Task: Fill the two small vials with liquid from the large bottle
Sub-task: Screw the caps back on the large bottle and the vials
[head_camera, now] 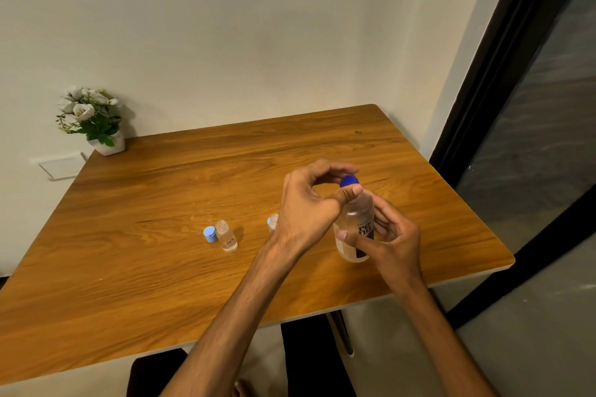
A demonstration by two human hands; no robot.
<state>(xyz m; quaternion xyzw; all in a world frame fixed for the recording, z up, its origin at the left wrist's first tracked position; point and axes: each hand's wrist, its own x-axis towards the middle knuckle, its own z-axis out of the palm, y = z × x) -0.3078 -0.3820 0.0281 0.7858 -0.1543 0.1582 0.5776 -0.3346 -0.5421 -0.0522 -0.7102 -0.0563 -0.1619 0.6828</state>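
Note:
The large clear bottle (354,222) with a dark blue cap (349,180) stands upright on the wooden table (161,203). My right hand (392,235) grips the bottle's body from the right. My left hand (312,206) pinches the blue cap between thumb and fingers. One small open vial (226,235) stands to the left, its light blue cap (209,234) on the table beside it. The second vial (273,223) and its light blue cap are mostly hidden behind my left hand.
A white pot of artificial white flowers (92,119) sits at the table's back left corner by the wall. A dark-framed glass door (532,106) runs along the right. A black chair seat (154,371) shows below the table's front edge.

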